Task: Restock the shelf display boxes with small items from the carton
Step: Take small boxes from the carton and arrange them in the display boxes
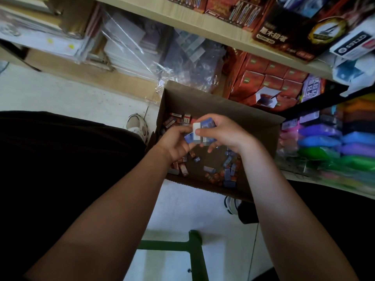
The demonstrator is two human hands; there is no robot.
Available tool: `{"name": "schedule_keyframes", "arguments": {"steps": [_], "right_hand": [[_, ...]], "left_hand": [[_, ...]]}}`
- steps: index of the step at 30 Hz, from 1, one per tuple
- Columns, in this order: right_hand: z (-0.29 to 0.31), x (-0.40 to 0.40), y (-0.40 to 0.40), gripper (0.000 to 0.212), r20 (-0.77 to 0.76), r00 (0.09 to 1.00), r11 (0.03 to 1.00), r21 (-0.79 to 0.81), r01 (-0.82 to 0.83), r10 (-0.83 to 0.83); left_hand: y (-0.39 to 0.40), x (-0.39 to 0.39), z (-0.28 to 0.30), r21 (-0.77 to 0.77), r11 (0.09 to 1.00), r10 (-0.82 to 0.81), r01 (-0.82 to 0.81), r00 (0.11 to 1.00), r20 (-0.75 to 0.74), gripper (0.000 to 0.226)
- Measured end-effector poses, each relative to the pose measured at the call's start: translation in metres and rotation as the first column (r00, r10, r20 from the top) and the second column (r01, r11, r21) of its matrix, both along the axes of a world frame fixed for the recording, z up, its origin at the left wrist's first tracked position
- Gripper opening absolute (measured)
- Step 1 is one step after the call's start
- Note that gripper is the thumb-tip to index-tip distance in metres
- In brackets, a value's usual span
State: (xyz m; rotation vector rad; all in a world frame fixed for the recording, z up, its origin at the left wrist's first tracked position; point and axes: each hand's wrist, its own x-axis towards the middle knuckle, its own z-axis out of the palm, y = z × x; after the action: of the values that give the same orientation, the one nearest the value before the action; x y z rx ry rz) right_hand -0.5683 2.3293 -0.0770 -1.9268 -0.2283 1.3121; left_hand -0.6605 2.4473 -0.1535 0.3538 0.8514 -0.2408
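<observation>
**Gathering a handful of erasers over the carton**

Both bare forearms fill the near part of my view, reaching forward and down to meet above the open brown cardboard carton on the pale floor. The left hand and the right hand share a small bundle of blue-sleeved white erasers: the left thumb and fingers pinch one end, and the right hand's fingers curl round the other, its thumb pressing on the white end of the top piece. Neither hand is spread; both are closed on the bundle.

Loose small blue and orange-red packets lie scattered on the carton's bottom, mostly along its left and near-right sides, so plenty remains to shelve. An opened orange display box with a white flap sits on the lower shelf just beyond the carton, among stacked orange boxes; I judge it a likely target, though I cannot confirm that.

To do this well I would square the pieces so the sleeves face one way, keep the thumb pressing the stack flat, and hold it over the carton so any slip falls back inside. Only then would I carry it to the shelf.
</observation>
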Motion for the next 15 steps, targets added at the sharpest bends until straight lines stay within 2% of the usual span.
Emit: {"name": "schedule_keyframes", "arguments": {"steps": [4,6,10,13,15], "right_hand": [[-0.006,-0.003,0.006,0.020,-0.041,0.997,0.997,0.002,0.072,-0.072],[-0.008,-0.005,0.009,0.022,-0.067,0.991,0.993,-0.003,0.120,-0.120],[-0.013,-0.008,0.012,0.031,-0.174,0.984,0.999,-0.041,0.017,-0.024],[-0.016,-0.007,0.013,0.033,-0.121,0.993,0.997,-0.074,-0.021,0.012],[-0.021,-0.005,0.014,0.028,-0.010,1.000,0.996,-0.093,0.017,-0.018]], "left_hand": [[0.002,-0.002,-0.007,-0.015,0.999,-0.036,0.036,0.999,-0.032,0.038],[0.001,-0.003,-0.012,-0.025,0.999,-0.029,0.028,0.999,-0.041,0.040],[-0.001,-0.003,-0.016,-0.042,0.999,-0.003,0.000,0.998,-0.062,0.043],[0.000,-0.004,-0.022,-0.050,0.998,0.029,-0.033,0.996,-0.080,0.042],[0.001,-0.005,-0.027,-0.057,0.997,0.050,-0.054,0.996,-0.068,0.036]]}}
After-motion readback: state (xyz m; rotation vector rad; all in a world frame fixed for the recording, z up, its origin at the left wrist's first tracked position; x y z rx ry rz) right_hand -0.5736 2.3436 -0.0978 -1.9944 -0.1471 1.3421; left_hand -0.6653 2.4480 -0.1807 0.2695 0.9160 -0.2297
